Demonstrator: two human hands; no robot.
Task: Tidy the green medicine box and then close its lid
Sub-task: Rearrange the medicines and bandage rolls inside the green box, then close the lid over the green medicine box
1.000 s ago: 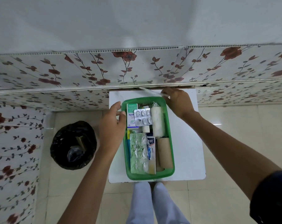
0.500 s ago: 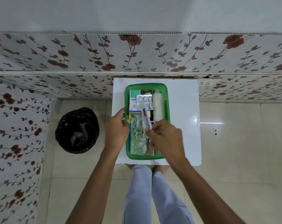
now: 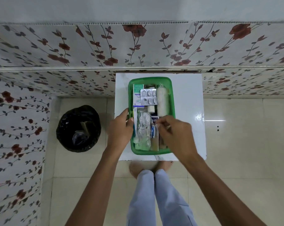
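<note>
The green medicine box [image 3: 173, 98] stands open on a small white table [image 3: 188, 95]. Inside lie a silver blister pack [image 3: 148, 97], a white gauze roll [image 3: 162, 101], a green-and-white carton [image 3: 137, 95], a small tape roll [image 3: 150, 108] and a clear plastic pouch [image 3: 143, 129]. My left hand [image 3: 121, 129] grips the box's left rim. My right hand [image 3: 175, 134] hovers over the near right part of the box, fingertips pinched together just above the contents. Whether they hold anything is hidden. No lid is in view.
The table stands against a flower-patterned wall. A black-lined waste bin [image 3: 78, 128] sits on the tiled floor to its left. My legs [image 3: 154, 193] and bare feet are right at the table's near edge.
My right hand picked a thin white stick from the table's far edge and carried it back over the box; now the hand sits lower in the box and the stick no longer shows. My left hand stayed on the rim.
</note>
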